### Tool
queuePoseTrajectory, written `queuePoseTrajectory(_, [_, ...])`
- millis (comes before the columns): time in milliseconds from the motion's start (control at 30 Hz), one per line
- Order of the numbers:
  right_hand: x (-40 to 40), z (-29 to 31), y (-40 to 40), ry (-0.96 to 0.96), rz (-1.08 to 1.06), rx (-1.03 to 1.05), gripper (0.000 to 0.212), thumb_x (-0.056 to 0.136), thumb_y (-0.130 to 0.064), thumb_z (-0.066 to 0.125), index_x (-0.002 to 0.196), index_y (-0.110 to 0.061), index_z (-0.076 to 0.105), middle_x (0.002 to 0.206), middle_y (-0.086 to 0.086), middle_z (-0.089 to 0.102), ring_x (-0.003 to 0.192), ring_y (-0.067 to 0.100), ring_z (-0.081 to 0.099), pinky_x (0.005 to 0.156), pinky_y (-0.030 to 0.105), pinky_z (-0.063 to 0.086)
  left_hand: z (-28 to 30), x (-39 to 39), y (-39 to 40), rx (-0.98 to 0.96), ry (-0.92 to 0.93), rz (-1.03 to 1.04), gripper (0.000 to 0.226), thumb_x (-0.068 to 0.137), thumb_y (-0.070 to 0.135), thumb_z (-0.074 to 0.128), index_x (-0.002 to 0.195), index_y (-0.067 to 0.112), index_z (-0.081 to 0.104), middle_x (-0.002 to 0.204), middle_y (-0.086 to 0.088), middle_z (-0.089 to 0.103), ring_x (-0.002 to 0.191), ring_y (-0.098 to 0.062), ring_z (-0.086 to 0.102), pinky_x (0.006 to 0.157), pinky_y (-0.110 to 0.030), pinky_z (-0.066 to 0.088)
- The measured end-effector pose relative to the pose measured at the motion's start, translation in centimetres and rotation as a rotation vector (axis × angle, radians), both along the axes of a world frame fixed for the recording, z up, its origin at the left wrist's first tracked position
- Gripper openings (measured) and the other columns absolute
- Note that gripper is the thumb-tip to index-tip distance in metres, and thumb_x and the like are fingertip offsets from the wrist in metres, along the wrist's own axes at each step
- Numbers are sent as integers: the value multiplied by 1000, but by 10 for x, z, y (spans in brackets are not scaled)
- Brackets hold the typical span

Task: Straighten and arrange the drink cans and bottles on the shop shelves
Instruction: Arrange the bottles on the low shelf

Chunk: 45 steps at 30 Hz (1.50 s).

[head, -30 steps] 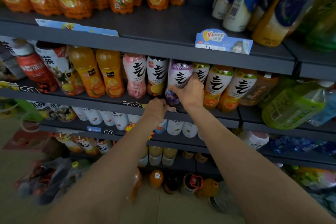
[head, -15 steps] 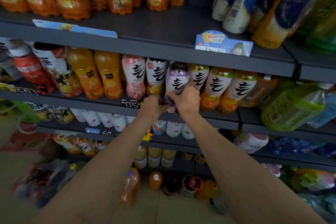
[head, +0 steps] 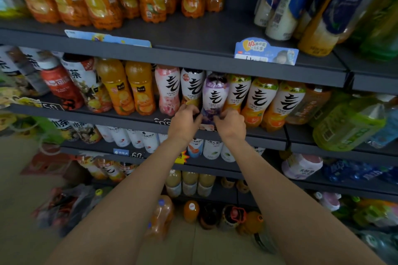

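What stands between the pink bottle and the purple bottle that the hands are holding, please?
In the head view, one white-labelled bottle stands between the pink bottle and the purple bottle, partly hidden by the left hand.

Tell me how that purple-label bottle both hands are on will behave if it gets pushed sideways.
The purple-label bottle is tall and narrow-waisted, so it probably tips rather than slides. Neighbouring bottles crowd both sides, likely catching it. It looks full, so fairly heavy; the left hand and right hand steady its base.

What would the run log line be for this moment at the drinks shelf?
step: straightening | object: purple-label bottle | left hand: grips base | right hand: grips base | place: second shelf, front row
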State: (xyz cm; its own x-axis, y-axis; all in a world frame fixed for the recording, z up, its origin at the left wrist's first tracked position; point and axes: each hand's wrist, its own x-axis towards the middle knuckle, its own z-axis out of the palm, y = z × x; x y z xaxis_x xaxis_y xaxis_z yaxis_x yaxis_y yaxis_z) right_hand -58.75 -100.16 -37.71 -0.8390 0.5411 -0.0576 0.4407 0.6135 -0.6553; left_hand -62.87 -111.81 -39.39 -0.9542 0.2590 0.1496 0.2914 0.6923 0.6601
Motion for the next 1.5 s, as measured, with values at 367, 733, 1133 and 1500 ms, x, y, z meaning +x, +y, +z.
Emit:
queuePoseTrajectory(367, [40,79,-33,437,174,69,27,92,-28,50,77,-9,63,75,12,69,73,28,64,66,39,52,113,41,-31,8,451,-19,17,88,17,53,102,9,58,103,-7,59,85,-25,60,69,-37,48])
queuePoseTrajectory(733, [59,107,8,420,205,-52,26,91,-29,53,84,-8,67,76,12,70,69,28,66,67,45,55,155,61,-11,3,532,1,19,85,16,51,103,11,55,99,-6,56,84,-24,59,73,-42,50])
queuePoseTrajectory(1133, [151,55,188,79,197,-87,28,87,-24,60,111,-9,57,104,15,66,97,30,62,77,34,49,97,155,181,-46,359,-65,25,87,14,51,112,8,50,109,-8,54,93,-24,56,68,-32,42])
queuePoseTrajectory(1500, [220,5,336,-115,44,-256,39,84,-35,66,107,-4,61,110,13,65,106,27,59,79,27,43,44,209,313,2,87,15,29,88,20,56,114,12,46,110,-3,49,91,-19,57,71,-35,48])
